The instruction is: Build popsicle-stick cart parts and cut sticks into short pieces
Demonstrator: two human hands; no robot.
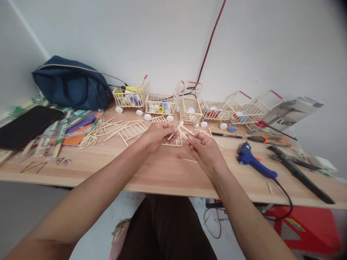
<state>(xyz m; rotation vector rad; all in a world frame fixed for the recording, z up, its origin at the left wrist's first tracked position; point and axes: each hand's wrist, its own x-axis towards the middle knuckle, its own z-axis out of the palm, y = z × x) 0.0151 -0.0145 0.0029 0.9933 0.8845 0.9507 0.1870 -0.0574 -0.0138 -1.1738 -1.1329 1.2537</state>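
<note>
Over the middle of the wooden table, my left hand [163, 135] pinches thin pale wooden sticks [175, 133] between thumb and fingers. Close beside it, my right hand [202, 146] grips the near ends of similar sticks [185, 130], which meet the left-hand ones at an angle. Whether the pieces are joined cannot be made out. Just behind and below the hands lies a flat stick frame [173, 144], partly hidden by them. A ladder-like stick panel [132, 131] rests to the left, near a pile of loose sticks [93, 135].
Several miniature stick shopping carts [159, 103] line the wall. At right lie a blue glue gun [255, 160], orange-handled pliers [271, 140] and a long black tool [300, 175]. A blue bag [72, 85] and a black phone [28, 126] occupy the left. A red stool [311, 231] stands below.
</note>
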